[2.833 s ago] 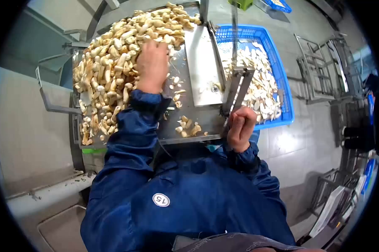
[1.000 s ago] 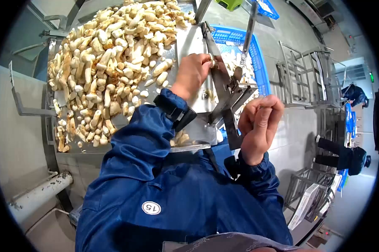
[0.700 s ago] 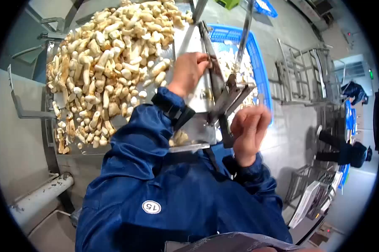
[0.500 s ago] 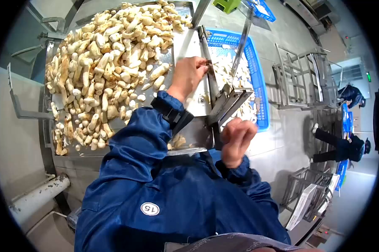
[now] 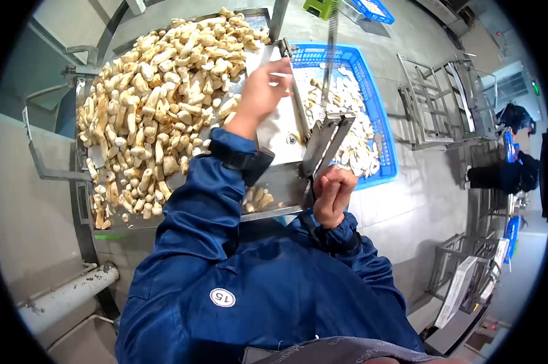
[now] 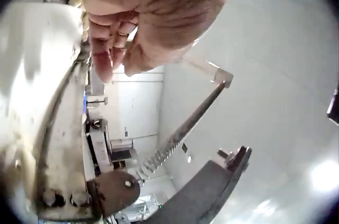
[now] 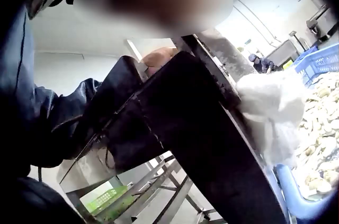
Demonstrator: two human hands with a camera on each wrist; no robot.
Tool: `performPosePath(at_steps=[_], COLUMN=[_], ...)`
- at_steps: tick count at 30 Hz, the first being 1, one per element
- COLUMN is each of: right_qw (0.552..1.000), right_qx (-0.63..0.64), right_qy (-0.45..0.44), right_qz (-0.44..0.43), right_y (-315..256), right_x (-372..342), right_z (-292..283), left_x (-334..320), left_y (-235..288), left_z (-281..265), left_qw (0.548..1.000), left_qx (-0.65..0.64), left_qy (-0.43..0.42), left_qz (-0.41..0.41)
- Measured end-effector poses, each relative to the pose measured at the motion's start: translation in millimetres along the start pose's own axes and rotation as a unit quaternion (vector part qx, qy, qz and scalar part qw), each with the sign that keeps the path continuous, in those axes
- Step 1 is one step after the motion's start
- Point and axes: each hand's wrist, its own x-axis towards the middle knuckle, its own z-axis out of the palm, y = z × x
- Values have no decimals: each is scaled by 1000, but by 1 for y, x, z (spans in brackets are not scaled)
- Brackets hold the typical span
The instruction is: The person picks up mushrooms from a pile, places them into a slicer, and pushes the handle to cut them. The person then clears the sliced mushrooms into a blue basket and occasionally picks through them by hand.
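Over the pale metal plate of a lever cutter, my left hand hovers with its fingers apart. Nothing shows between them; in the left wrist view that hand hangs with loosely bent fingers. My right hand is curled round the near end of the cutter's arm, its grip hiding the handle. The right wrist view shows a blurred hand at the top. Whole mushrooms are heaped left of the plate, while sliced pieces lie in the blue basket on the right.
A metal rim edges the worktop in front of my body, with a few mushroom pieces near it. A coil spring rises above the cutter. Metal racks and another person are off to the right.
The cutter's arm and my right hand have come down and left. My left hand, earlier pinching at the blade's edge, has moved slightly up and left, and its fingers have spread.
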Motion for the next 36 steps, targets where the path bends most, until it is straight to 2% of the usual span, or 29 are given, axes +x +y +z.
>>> performPosePath(at_steps=[1, 2, 3, 4, 5, 6, 7, 8, 10, 12, 14, 16, 17, 18, 20, 21, 22, 25, 28, 29, 31, 32, 33, 34, 36], right_qw=[1000, 1000, 1000, 1000, 1000, 1000, 1000, 1000, 999, 999, 1000, 1000, 1000, 999, 999, 1000, 999, 1000, 1000, 1000, 999, 999, 993, 983, 975], right_qx=[8, 6, -1, -9, 13, 7, -5, -18, -19, -29, -18, -13, -17, -19, -24, -22, -26, -22, 5, 7, 12, 17, 46, 74, 132], right_qy=[11, 1, -4, -6, -2, -2, -4, -6, -24, -20, -20, -25, -21, -19, -26, -13, -19, -11, -7, -15, -16, -18, -12, -2, -9], right_qz=[-3, -1, -1, 1, 17, 21, 23, 25, 14, -10, 13, 5, 12, 19, 30, 15, 39, 18, 16, 19, 31, 41, 105, 170, 177], right_y=[4, 2, 3, 5, -2, 0, 2, 4, -7, -8, -10, -9, -9, -9, -9, -3, -10, -1, 4, 5, -10, -25, -51, -75, -89], right_x=[-2, -2, -3, -4, -1, -3, -4, -5, 5, 7, 5, 7, 6, 5, 3, 1, 3, -1, -6, -6, 13, 30, 56, 80, 106], right_z=[0, -2, -2, -4, -2, -3, -4, -5, -7, -7, -9, -8, -8, -8, -8, -5, -7, -5, -4, -6, -3, -2, 3, 8, 11], left_x=[0, -4, -9, -21, -30, -35, -40, -45, -47, -43, -38, -26, -23, -21, -11, -11, -12, -12, -14, -15, -12, -10, -10, -7, -6], left_y=[15, 18, 7, 37, 31, 28, 35, 26, 32, 33, 37, 31, 19, 7, 1, 4, 6, -13, -28, -32, -36, -43, -36, -45, -36], left_z=[-12, -31, -55, -64, -74, -83, -81, -84, -85, -84, -76, -65, -56, -42, -7, 3, 9, 10, 7, 7, 8, 8, 8, 6, 12], left_qw=[991, 955, 907, 837, 802, 792, 788, 814, 819, 814, 838, 916, 966, 993, 978, 975, 971, 984, 994, 995, 994, 993, 995, 988, 989], left_qx=[113, 290, 414, 544, 594, 609, 609, 577, 569, 574, 542, 377, 230, 76, 156, 187, 220, 126, 29, 50, 75, 90, 59, 145, 93], left_qy=[30, 56, 41, 6, -8, -43, -64, -42, -53, -24, 15, 6, 2, 1, 16, -1, -16, 21, 35, 50, 53, 56, 51, 45, 73], left_qz=[-67, 10, 68, 55, 57, -21, -64, -53, -55, -83, -67, -136, -116, -92, -137, -116, -97, -124, -101, -68, -56, -60, -54, -41, -87])
